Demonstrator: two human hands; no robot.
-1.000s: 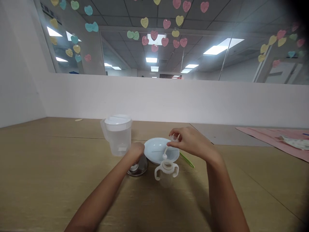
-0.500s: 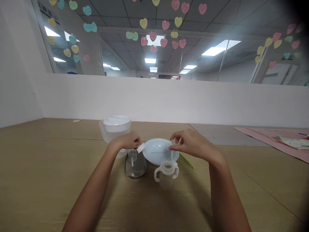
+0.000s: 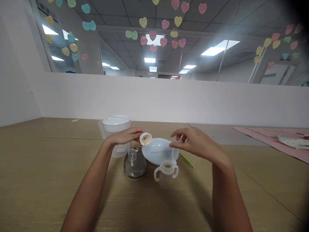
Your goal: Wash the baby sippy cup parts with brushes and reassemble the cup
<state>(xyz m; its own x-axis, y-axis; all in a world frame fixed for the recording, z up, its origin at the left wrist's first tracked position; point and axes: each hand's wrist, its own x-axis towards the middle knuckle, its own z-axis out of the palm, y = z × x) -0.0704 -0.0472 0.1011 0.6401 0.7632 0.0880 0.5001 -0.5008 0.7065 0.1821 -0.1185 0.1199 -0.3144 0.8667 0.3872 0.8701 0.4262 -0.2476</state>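
My left hand (image 3: 132, 135) is closed on the edge of a white bottle collar (image 3: 145, 139), its hollow underside turned towards me. With thumb and fingers, my right hand (image 3: 187, 139) pinches a small clear cap-like piece (image 3: 177, 139), partly hidden by the fingers. A white strip runs down from it to a two-handled baby bottle (image 3: 166, 177), standing upright with its top uncovered. Both hands are above the white bowl (image 3: 156, 153), at its left and right edges. Left of the bowl lies a metal tray (image 3: 138, 169) with a clear dome cap (image 3: 132, 155) on it.
A translucent lidded pitcher (image 3: 116, 121) stands behind my left hand. A green handle (image 3: 187, 161) sticks out from the bowl's right side. At the far right is a pink cloth (image 3: 256, 135) with a white item on it. A wall (image 3: 156, 100) borders the table's back.
My left hand has lifted the white collar slightly and tipped it, so its inside now faces me. The right hand stays nearly in place, with the clear piece still pinched.
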